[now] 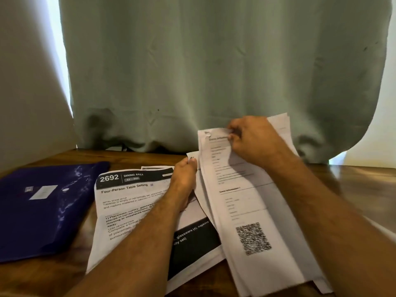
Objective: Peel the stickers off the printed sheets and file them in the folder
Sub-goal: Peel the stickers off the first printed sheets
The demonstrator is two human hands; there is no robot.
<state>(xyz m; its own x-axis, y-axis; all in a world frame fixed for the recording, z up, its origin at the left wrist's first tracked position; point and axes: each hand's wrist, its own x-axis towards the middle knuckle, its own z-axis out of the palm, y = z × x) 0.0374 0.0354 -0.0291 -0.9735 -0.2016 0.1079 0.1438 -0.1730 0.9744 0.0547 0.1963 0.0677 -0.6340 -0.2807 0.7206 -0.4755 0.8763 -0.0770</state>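
**Peeling at the top of a lifted sheet**

The right hand (255, 140) was at the upper edge of a raised printed sheet (242, 189), its thumb and fingertips (231, 137) pinched together on something small near the top line of print. That was probably a sticker or its corner, though blur made it impossible to say for certain. The left hand (184, 181) held the left edge of the same bundle of pages, thumb and fingers closed on the paper to steady it. Under that forearm another sheet (128, 202), headed with a table-setting title, lay flat on the wooden table (364, 185). The blue folder (42, 211) lay closed at the left, just beside the flat sheet and apart from both hands.

The step in hand appeared to be the peeling; no filing had begun. The next move would call for a slow pull along the paper with the left hand's grip kept firm, so the page would not tear or slide, and then the folder would need opening.
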